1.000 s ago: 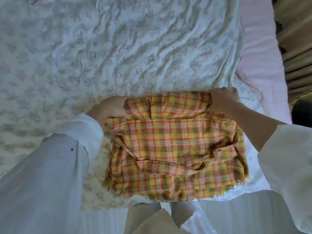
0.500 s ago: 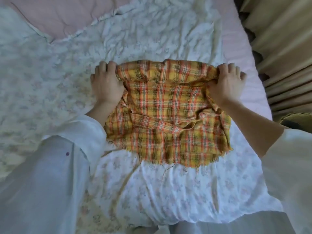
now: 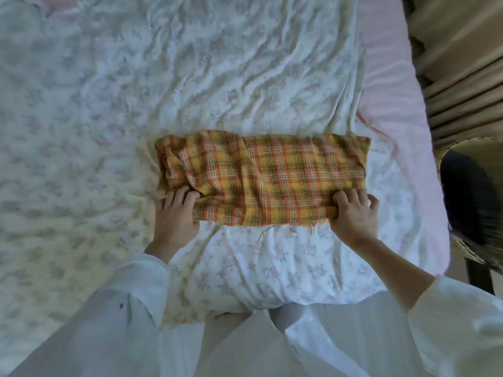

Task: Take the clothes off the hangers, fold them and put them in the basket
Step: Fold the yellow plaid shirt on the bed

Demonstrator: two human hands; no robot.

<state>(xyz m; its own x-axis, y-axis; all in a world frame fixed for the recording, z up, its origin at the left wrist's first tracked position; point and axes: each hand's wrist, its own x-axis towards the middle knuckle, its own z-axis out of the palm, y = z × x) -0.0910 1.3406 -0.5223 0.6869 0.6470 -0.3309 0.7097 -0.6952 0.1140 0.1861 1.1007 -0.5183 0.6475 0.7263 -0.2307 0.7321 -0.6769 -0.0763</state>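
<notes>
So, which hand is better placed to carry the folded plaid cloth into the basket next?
Probably the right hand. It holds the plaid cloth at the end nearest the basket, which stands beside the bed's right edge. The left hand holds the far end.

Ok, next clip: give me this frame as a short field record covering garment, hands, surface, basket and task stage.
garment: yellow-orange plaid cloth, folded into a wide band, frayed edge nearest the person
left hand: grips the band's near left corner
right hand: grips the near right corner
surface: floral bedsheet, wrinkled, over a pink cover
basket: woven, on the floor right of the bed, dark inside, contents unclear
hangers: none in view
stage: folding under way, cloth not yet in basket
</notes>
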